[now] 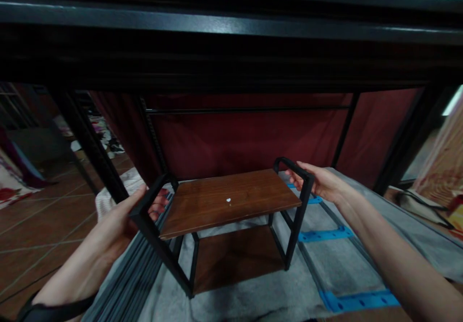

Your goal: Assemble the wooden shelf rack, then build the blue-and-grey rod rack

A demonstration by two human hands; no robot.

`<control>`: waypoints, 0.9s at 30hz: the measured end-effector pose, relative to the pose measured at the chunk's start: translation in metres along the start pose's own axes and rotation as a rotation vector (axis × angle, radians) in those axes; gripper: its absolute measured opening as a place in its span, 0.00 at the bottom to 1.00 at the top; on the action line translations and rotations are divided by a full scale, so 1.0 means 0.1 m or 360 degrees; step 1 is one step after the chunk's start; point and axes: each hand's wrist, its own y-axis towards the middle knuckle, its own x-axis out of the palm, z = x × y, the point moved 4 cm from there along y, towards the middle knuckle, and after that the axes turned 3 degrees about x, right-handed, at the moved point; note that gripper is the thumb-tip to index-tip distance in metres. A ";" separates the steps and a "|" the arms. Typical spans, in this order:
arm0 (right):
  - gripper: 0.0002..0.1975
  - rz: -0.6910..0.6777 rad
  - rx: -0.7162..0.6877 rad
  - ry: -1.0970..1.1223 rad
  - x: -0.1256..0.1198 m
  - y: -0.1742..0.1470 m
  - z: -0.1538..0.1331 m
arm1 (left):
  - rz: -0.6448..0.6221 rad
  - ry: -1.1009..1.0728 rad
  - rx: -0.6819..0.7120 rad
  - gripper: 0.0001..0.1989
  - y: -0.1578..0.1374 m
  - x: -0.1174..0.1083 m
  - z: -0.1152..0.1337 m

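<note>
A small two-tier shelf rack (224, 201) has brown wood-grain boards and a black metal frame with a looped handle at each end. My left hand (125, 218) is closed around its left handle, with fingertips showing through the loop. My right hand (316, 179) holds the right handle, fingers curled inward through it. A small white mark (228, 200) shows on the top board. Below it, the lower board (237, 259) lies close above a grey cloth (231, 307); whether the feet touch the cloth I cannot tell.
A black metal frame (217, 22) spans overhead, with posts on both sides and a dark red curtain (246, 138) behind. Blue brackets with grey bars (325, 234) lie at right on the cloth. Several grey rods (126, 278) lie at left. Beyond them is a tiled floor (54, 216).
</note>
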 end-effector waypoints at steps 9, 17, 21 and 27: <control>0.12 -0.0029 0.0408 0.0215 -0.14 0.10 0.06 | -0.0309 0.0705 0.0500 0.31 0.03 0.11 0.18; 0.13 -0.0038 0.0501 0.0110 -0.14 0.20 0.16 | -0.0320 0.1243 0.0746 0.32 -0.12 0.20 0.31; 0.11 0.0010 0.0473 0.0090 -0.19 0.28 0.18 | -0.0058 0.1882 0.1163 0.29 -0.15 0.16 0.39; 0.12 0.0083 0.0537 0.0091 -0.18 0.29 0.16 | 0.0321 0.2680 0.1565 0.20 -0.18 0.17 0.38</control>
